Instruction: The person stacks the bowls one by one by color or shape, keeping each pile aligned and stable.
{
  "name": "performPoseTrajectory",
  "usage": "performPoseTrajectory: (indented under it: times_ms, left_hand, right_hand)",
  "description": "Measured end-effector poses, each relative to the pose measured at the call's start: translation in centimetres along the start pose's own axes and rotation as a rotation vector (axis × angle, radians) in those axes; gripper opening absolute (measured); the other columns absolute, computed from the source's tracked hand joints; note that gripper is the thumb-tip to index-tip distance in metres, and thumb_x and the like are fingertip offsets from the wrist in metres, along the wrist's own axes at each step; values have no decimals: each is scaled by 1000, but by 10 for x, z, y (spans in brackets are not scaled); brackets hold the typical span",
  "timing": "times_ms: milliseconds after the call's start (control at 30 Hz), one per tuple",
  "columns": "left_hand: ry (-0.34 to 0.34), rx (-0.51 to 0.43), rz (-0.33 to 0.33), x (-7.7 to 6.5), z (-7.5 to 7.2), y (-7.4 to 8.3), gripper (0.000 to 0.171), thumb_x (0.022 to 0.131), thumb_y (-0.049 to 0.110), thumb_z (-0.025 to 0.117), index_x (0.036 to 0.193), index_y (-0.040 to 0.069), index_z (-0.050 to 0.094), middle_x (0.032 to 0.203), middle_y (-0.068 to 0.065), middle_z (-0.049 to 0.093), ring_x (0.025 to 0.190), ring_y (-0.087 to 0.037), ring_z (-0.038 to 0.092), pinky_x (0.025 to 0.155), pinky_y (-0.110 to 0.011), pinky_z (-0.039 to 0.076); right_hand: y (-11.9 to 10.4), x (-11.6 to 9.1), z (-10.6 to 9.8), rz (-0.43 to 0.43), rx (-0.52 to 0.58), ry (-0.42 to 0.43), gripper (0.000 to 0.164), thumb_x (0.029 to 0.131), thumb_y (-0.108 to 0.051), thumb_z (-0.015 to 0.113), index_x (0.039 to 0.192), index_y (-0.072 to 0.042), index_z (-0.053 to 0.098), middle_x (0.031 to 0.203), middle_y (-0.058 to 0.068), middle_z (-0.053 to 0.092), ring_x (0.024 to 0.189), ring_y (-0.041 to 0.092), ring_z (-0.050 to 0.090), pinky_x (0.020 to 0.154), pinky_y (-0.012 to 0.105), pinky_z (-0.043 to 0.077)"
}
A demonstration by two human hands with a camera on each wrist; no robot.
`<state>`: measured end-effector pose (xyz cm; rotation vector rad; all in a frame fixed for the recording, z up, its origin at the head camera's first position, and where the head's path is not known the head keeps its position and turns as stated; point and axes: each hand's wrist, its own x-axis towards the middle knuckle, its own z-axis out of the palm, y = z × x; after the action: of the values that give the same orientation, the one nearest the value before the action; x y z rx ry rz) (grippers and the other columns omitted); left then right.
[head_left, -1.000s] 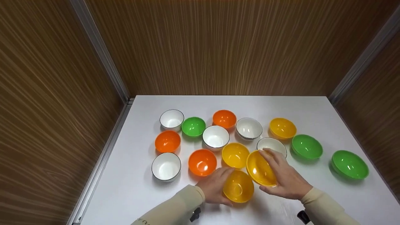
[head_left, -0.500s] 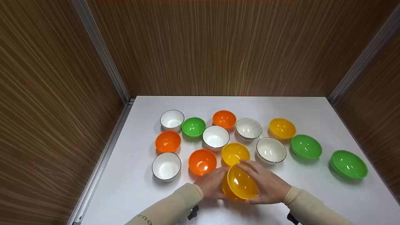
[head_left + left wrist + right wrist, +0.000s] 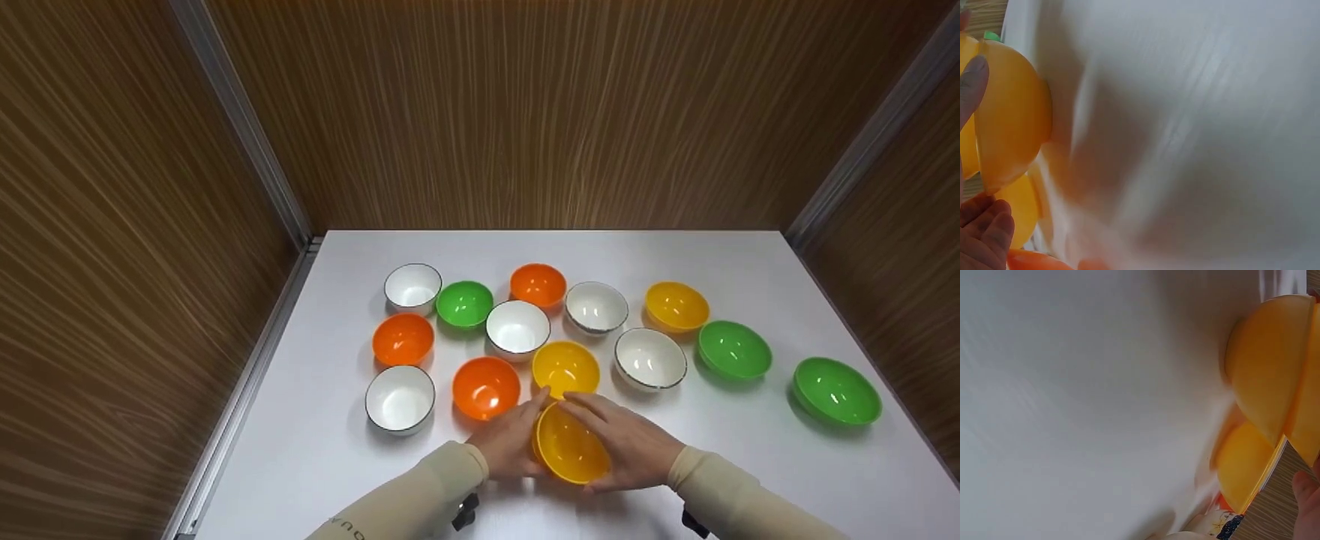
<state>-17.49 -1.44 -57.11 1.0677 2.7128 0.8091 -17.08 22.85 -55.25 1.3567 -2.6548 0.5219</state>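
Observation:
In the head view two yellow bowls sit one within the other near the front of the table. My left hand (image 3: 504,444) grips the lower yellow bowl (image 3: 1013,112) by its side, with the thumb at the rim in the left wrist view. From the right, my right hand (image 3: 636,444) holds the upper yellow bowl (image 3: 571,444) at its edge. That upper bowl is slightly tilted, and its rim stands out past the lower one in the right wrist view. Another yellow bowl (image 3: 565,369) stands just behind the pair.
On the white table (image 3: 300,465) stand several more bowls: an orange bowl (image 3: 486,388) and a white bowl (image 3: 400,399) leftward, a white bowl (image 3: 651,360) and green bowls (image 3: 836,390) rightward. Wood-grain panels (image 3: 555,112) enclose the back and sides.
My right hand has moved left and down, bringing its tilted yellow bowl over and into the one in my left hand. The left hand has barely shifted; the other bowls stay put.

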Motion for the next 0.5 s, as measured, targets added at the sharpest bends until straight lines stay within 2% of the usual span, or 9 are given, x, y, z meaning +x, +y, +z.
performPoseTrajectory:
  times_ms: [233, 367, 500]
  left_hand:
    - [-8, -16, -15, -1, 1, 0, 122, 63, 47, 79, 147, 11, -2, 144, -3, 32, 126, -15, 37, 101, -31, 33]
    - [3, -23, 4, -1, 3, -1, 126, 61, 53, 77, 146, 14, -7, 144, -4, 31, 126, -15, 37, 102, -31, 32]
    - [13, -25, 17, 0, 4, -1, 128, 59, 56, 76, 146, 13, -7, 145, -4, 30, 126, -15, 37, 102, -30, 32]
  right_hand:
    - [4, 2, 8, -34, 2, 12, 114, 53, -63, 76, 143, -14, 28, 142, 9, 32, 123, 24, 39, 96, 46, 39]
    - [5, 2, 11, -34, 7, 9, 114, 53, -63, 76, 143, -13, 28, 142, 9, 31, 124, 25, 38, 96, 46, 39]
    - [7, 3, 12, -43, 19, 9, 115, 53, -62, 77, 143, -11, 27, 142, 11, 31, 123, 26, 38, 95, 47, 39]
